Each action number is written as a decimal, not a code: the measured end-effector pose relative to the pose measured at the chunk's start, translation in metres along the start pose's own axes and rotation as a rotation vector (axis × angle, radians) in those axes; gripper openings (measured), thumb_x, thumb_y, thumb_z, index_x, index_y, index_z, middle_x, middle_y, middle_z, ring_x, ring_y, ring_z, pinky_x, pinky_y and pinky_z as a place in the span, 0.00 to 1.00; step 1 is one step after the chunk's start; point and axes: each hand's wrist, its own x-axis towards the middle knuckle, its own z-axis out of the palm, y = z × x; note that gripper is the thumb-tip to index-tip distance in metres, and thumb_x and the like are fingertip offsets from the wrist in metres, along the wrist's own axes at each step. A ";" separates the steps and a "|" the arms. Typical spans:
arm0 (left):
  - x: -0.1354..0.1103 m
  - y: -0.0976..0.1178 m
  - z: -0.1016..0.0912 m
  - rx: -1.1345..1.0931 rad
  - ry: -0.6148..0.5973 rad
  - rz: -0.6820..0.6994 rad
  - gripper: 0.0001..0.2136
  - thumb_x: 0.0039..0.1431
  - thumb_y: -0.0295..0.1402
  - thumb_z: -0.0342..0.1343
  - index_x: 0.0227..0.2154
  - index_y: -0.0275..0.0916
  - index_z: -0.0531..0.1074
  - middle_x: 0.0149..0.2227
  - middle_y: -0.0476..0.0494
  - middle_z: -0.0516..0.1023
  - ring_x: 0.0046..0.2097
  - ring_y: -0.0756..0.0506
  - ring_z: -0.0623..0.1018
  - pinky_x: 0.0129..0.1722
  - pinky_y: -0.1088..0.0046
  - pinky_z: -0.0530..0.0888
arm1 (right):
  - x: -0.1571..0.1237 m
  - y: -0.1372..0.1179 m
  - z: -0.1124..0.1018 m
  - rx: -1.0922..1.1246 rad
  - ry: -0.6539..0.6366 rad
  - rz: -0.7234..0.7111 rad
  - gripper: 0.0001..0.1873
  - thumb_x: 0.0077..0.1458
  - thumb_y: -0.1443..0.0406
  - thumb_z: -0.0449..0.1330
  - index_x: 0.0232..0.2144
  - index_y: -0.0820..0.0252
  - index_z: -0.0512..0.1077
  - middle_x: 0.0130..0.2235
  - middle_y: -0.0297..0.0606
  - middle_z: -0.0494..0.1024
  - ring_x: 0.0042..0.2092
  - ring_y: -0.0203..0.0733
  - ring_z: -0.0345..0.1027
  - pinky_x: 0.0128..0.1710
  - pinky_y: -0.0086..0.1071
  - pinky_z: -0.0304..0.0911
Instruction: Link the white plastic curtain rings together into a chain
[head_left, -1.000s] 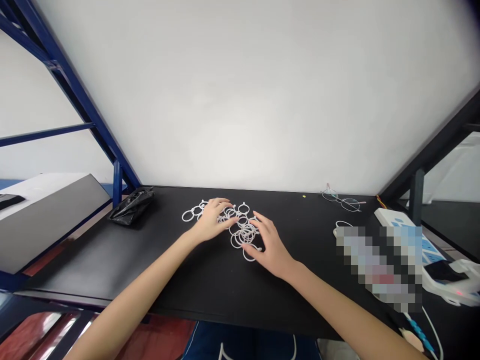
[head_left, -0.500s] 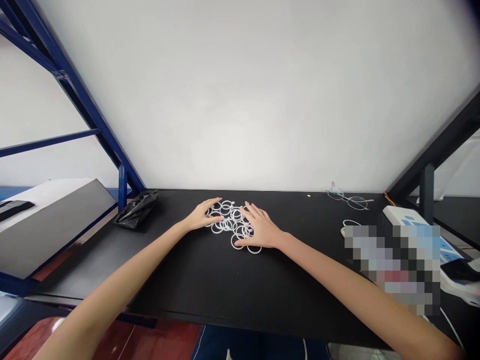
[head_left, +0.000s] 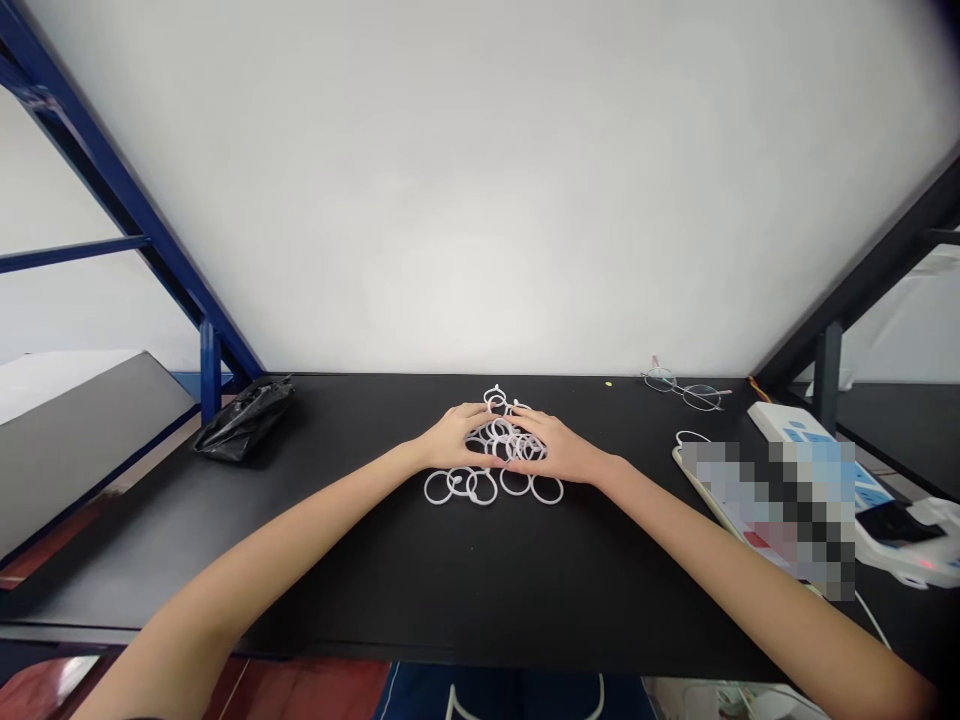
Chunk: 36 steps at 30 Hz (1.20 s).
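A heap of white plastic rings [head_left: 495, 470] lies on the black table [head_left: 465, 580], a little past its middle. My left hand [head_left: 450, 442] and my right hand [head_left: 561, 452] cup the heap from either side. Their fingers curl in over the rings and the fingertips nearly meet on top. A row of loose rings [head_left: 480, 488] lies flat just in front of the hands. A few rings [head_left: 495, 398] poke out behind them.
A crumpled black bag [head_left: 244, 418] lies at the table's back left by a blue frame post [head_left: 208, 385]. Wire-rimmed glasses [head_left: 684, 392] sit at the back right. A white power strip [head_left: 817, 450] and a blurred flat item [head_left: 765, 510] lie at the right.
Both hands were spread flat over a scattered patch of rings. They have drawn together and curled round the rings, which are now bunched into a tighter heap. The camera view shifted slightly.
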 end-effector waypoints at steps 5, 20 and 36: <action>0.016 0.025 0.017 -0.030 0.010 0.090 0.35 0.50 0.57 0.59 0.58 0.43 0.66 0.62 0.33 0.64 0.64 0.33 0.63 0.61 0.48 0.60 | -0.024 0.020 -0.007 -0.027 0.048 0.042 0.40 0.52 0.44 0.60 0.63 0.50 0.61 0.68 0.43 0.54 0.69 0.58 0.44 0.65 0.54 0.46; -0.054 0.031 -0.022 -0.084 -0.093 0.062 0.49 0.42 0.55 0.66 0.66 0.46 0.51 0.69 0.34 0.50 0.69 0.29 0.50 0.64 0.41 0.53 | 0.028 0.015 -0.019 0.033 0.088 0.144 0.36 0.60 0.44 0.51 0.63 0.53 0.60 0.68 0.44 0.54 0.69 0.58 0.44 0.65 0.55 0.43; -0.039 0.047 0.016 -0.017 -0.022 -0.056 0.46 0.52 0.59 0.56 0.67 0.41 0.46 0.69 0.30 0.48 0.69 0.29 0.50 0.64 0.43 0.55 | 0.014 0.009 -0.014 0.097 0.320 0.189 0.20 0.61 0.53 0.54 0.47 0.57 0.75 0.55 0.44 0.74 0.58 0.53 0.65 0.59 0.50 0.57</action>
